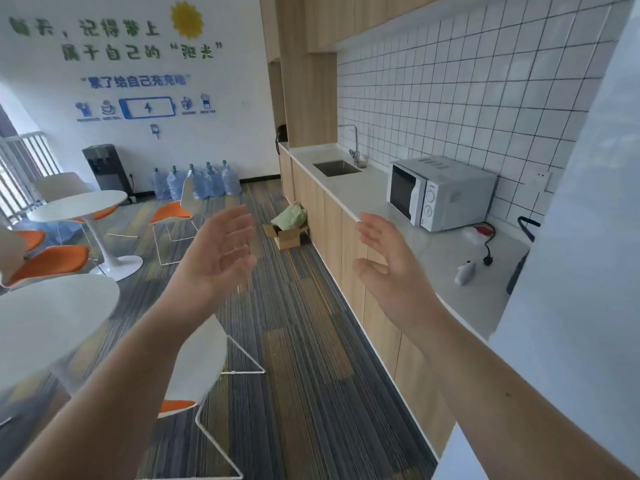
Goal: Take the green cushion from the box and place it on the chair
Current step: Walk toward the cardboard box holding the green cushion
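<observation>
In an office pantry, a person's left hand [221, 252] and right hand [386, 261] were raised at chest height, palms facing each other, fingers spread and empty, well apart from the pale green, soft-textured fabric cushion [290, 215] that was the object of the task. The cushion stood bulging out of a small open brown cardboard box [287, 237] on the striped carpet, hard against the light wooden base cabinets [332, 223] beneath a white countertop [349, 194]; nothing else could be made out inside the box. Judging by its plump, sagging shape, the cushion looked light, yielding and unlikely to slip or break, and seemed best taken with both hands on its upper sides, where it rose clear of the box flaps, which might otherwise lift with it. White shell chairs with orange seat pads [169, 213] stood near round white tables [83, 204] to the left, and the nearest white shell chair [199, 365] sat just below the person's left forearm.
</observation>
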Motion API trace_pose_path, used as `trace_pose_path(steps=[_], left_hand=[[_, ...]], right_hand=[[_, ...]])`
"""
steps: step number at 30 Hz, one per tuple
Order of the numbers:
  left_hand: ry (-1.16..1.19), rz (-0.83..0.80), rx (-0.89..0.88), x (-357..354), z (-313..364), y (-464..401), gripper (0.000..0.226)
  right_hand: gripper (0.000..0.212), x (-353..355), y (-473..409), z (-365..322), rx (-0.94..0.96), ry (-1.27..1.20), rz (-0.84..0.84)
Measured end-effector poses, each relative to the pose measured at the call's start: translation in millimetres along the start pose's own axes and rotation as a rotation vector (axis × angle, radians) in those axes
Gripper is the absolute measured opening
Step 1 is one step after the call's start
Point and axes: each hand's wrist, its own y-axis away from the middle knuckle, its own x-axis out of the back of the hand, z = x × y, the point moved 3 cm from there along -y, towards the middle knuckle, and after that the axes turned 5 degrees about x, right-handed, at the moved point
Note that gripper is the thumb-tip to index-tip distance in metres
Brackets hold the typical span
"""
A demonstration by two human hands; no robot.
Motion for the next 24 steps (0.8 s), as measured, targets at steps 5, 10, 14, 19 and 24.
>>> trace_pose_path(steps=[5, 10, 14, 19, 24], left_hand=[[-0.015, -0.012, 0.033, 6, -38, -46, 0.063], [-0.031, -0.026, 0.091, 19, -101, -116, 0.069], [-0.040, -0.053, 0.112, 34, -145, -191, 0.070], [-0.049, -0.078, 0.093, 52, -200, -293, 0.068], [-0.047, -0.077, 0.105, 60, -268, -389, 0.070]], right_hand=[[0.058, -14, -51, 36, 0.010, -0.001, -0.043], [0.060, -42, -130, 84, 0.000, 0.002, -0.060], [0.058, -64, -206, 120, -0.016, 0.017, -0.074], [0.062, -83, -307, 171, -0.018, 0.011, -0.054], [0.065, -93, -406, 234, -0.006, -0.012, -0.073]])
